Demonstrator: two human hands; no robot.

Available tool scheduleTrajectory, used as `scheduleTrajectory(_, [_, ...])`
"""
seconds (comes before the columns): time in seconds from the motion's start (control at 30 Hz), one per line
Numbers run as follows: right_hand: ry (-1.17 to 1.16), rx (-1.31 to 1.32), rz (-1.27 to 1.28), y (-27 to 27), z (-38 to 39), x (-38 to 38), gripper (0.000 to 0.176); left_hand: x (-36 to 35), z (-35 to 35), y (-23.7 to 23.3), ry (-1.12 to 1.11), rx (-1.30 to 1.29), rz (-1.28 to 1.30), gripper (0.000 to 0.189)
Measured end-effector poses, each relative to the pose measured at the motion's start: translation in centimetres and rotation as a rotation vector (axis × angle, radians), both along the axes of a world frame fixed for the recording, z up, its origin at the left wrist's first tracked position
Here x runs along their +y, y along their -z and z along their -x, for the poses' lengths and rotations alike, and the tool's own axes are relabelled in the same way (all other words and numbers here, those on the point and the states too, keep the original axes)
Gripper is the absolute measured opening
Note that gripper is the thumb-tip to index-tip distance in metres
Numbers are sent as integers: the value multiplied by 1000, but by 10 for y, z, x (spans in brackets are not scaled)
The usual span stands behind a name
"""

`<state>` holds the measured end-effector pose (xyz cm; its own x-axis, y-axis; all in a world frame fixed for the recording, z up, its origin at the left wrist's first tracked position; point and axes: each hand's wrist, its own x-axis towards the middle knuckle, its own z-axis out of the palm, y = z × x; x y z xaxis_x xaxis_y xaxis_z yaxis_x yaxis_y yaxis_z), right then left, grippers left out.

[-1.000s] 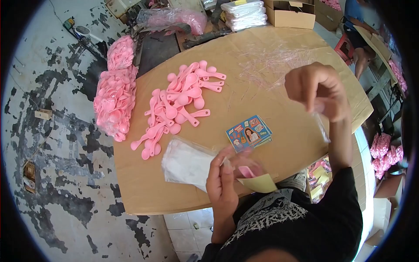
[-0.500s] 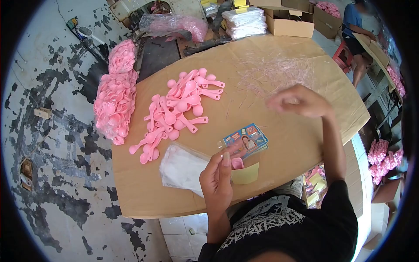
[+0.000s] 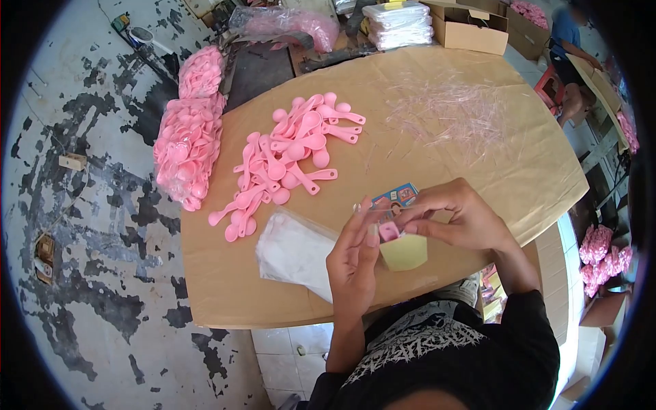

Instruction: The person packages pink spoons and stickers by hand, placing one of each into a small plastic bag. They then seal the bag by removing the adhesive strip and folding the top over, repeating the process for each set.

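My left hand (image 3: 355,256) pinches a small clear plastic bag near its top. Inside the bag are a pink spoon (image 3: 389,231) and a pale yellow card (image 3: 405,253). Across from it, my right hand (image 3: 461,215) has its thumb and fingers closed at the bag's upper part; what they grip is too fine to make out. Just behind both hands lie blue printed cards (image 3: 403,195), partly covered by my fingers. A stack of clear plastic bags (image 3: 294,253) lies left of my left hand.
Loose pink spoons (image 3: 287,150) are heaped on the paper-covered table (image 3: 547,171). Thin clear strips (image 3: 451,113) are scattered at the far right. Bulging bags of pink spoons (image 3: 188,150) stand by the left edge. An open cardboard box (image 3: 475,34) sits behind; a person (image 3: 570,55) sits far right.
My right hand has come down and left from near the clear strips to the bag in my left hand. The view has shifted slightly.
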<state>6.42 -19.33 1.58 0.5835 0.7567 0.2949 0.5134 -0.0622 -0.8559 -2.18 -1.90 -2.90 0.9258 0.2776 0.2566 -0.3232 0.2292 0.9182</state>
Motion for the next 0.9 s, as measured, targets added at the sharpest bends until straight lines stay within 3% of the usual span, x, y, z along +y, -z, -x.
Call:
scheduleTrajectory(0.2, [118, 338, -144, 12, 4, 8, 22, 3, 5, 15, -47, 141, 9, 29])
scheduleTrajectory(0.3, [-41, 167, -43, 20, -8, -1, 20, 6, 9, 14, 8, 126, -15, 27])
scheduleTrajectory(0.37, [5, 209, -112, 18, -5, 1, 21, 6, 9, 14, -16, 147, -36, 28])
scheduleTrajectory(0.5, [79, 423, -160, 15, -2, -1, 21, 1, 5, -5, 62, 86, 178, 29])
scheduleTrajectory(0.6, [87, 327, -173, 24, -5, -4, 21, 5, 5, 0, 133, 119, -3, 29])
scheduleTrajectory(0.7, [57, 358, -265, 25, -4, -6, 22, 3, 3, 0, 175, 28, 63, 27])
scheduleTrajectory(0.8, [-18, 209, -358, 33, -10, -11, 25, 3, 5, -1, 209, 44, 90, 23])
scheduleTrajectory(0.9, [-35, 58, -373, 34, -13, -15, 27, 6, 8, -4, 209, -11, -47, 19])
